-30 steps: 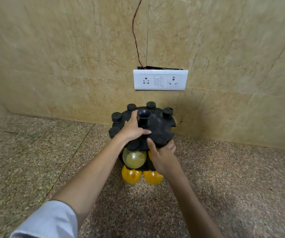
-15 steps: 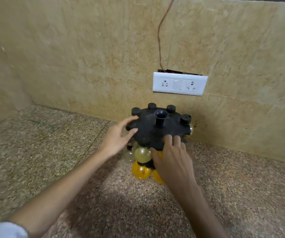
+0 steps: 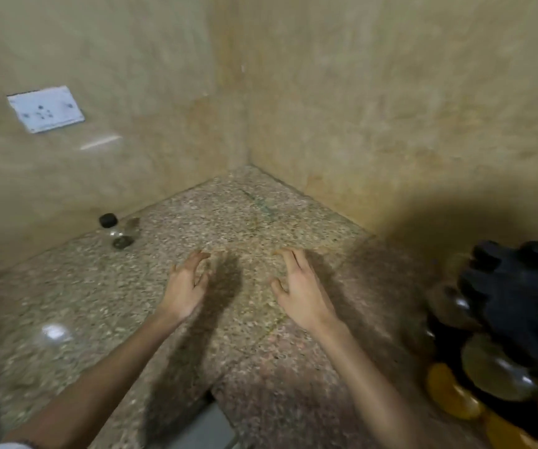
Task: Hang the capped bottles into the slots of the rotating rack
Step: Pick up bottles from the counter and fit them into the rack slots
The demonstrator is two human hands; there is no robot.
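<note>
While both hands are hovering empty over the counter, I am logging the following.
Left hand [image 3: 186, 288]: fingers spread and curled, gripping nothing.
Right hand [image 3: 300, 293]: fingers spread, gripping nothing.
Rotating rack [image 3: 520, 306]: sitting at the right edge of the frame, blurred, with bottles hanging beneath it.
Loose capped bottle [image 3: 117, 230]: standing at the left wall, centre-left of the frame, well apart from both hands.
Step in hand: I am judging this as fetching the next bottle.
Next move: reaching the left hand toward it and closing around its body below the cap.

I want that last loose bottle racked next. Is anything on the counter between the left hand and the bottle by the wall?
Nothing visible: bare counter lies between the open left hand and the capped bottle.
</note>
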